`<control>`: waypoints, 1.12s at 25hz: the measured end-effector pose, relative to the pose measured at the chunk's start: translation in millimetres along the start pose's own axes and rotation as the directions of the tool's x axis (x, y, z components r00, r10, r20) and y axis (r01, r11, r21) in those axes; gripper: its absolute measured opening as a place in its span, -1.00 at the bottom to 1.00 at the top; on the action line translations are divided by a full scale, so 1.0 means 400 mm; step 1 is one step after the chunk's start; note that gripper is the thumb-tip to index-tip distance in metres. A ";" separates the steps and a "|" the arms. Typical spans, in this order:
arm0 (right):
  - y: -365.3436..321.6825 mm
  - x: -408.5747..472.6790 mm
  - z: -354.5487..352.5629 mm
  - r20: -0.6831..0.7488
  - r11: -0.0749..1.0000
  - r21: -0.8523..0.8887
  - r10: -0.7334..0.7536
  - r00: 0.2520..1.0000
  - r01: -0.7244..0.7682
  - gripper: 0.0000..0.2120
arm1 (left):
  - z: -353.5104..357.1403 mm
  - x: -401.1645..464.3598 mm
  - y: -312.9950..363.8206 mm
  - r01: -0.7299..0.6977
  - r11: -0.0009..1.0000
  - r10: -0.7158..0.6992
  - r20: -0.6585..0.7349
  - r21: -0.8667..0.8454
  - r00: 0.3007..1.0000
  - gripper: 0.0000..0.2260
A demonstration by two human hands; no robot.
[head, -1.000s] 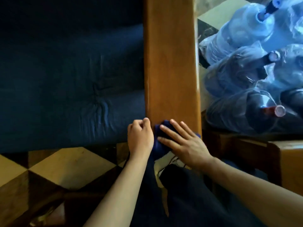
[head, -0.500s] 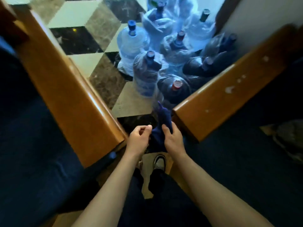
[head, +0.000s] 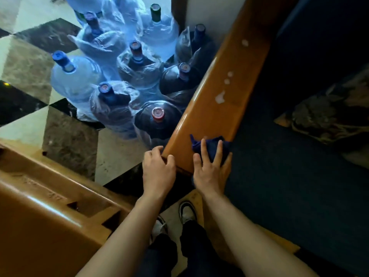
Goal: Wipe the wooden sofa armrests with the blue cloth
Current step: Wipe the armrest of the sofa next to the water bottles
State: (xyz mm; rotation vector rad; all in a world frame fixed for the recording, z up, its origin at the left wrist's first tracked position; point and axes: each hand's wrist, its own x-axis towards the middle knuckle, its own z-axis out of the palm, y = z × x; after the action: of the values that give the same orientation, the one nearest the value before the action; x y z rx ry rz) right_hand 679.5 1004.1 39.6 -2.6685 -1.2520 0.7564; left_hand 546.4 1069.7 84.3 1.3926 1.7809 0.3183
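Note:
A glossy wooden armrest [head: 223, 80] runs from the centre up to the right, with several white smudges on its top. The dark blue cloth [head: 211, 145] lies bunched on its near end. My right hand [head: 210, 170] presses the cloth onto the wood with straight, spread fingers. My left hand [head: 158, 169] grips the near left corner of the same armrest, fingers curled over its edge. A second wooden armrest [head: 46, 212] fills the lower left.
Several large water jugs [head: 127, 76] wrapped in plastic stand on the chequered floor [head: 26, 62] left of the armrest. The navy sofa seat [head: 289, 176] lies to the right, with a patterned cushion [head: 335, 112] on it. My shoes [head: 186, 211] stand on the floor below.
The view has swung right from the first armrest to the second one. My right hand carried the cloth over and laid it on the near end; my left hand took hold of the corner.

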 end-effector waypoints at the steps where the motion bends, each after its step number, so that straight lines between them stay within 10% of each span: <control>1: -0.009 0.038 0.002 -0.072 1.000 -0.014 -0.005 0.997 0.004 -0.45 | 0.000 0.024 -0.010 -0.024 1.000 0.024 -0.001 0.017 1.000 -0.59; 8: -0.075 0.229 -0.055 -0.162 0.989 -0.122 -0.098 0.982 0.079 -0.45 | 0.027 0.156 -0.034 0.083 0.976 -0.068 0.081 -0.200 0.994 -0.66; 13: -0.087 -0.066 0.042 -0.136 0.898 -0.079 -0.440 0.888 0.433 -0.51 | 0.001 0.166 -0.058 0.500 0.634 -0.400 0.304 -0.590 0.865 -0.64; 17: -0.123 0.097 -0.034 -0.020 0.805 -0.272 -0.552 0.833 0.527 -0.53 | -0.013 0.173 -0.063 0.462 0.670 -0.364 0.285 -0.581 0.887 -0.66; 22: -0.310 0.243 -0.011 0.129 0.819 -0.443 -0.345 0.930 0.365 -0.56 | -0.030 0.183 -0.105 0.424 0.735 -0.421 0.134 -0.529 0.897 -0.66; 28: -0.118 0.067 0.038 0.006 0.517 -0.229 -0.846 0.533 0.824 -0.78 | -0.035 0.193 -0.096 0.416 0.757 -0.459 0.043 -0.504 0.888 -0.59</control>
State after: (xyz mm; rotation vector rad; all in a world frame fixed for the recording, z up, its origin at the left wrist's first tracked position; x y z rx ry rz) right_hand 654.1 1053.3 29.3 -1.7272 -2.3756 0.3075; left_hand 507.0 1129.1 33.4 0.5739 1.8551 0.5442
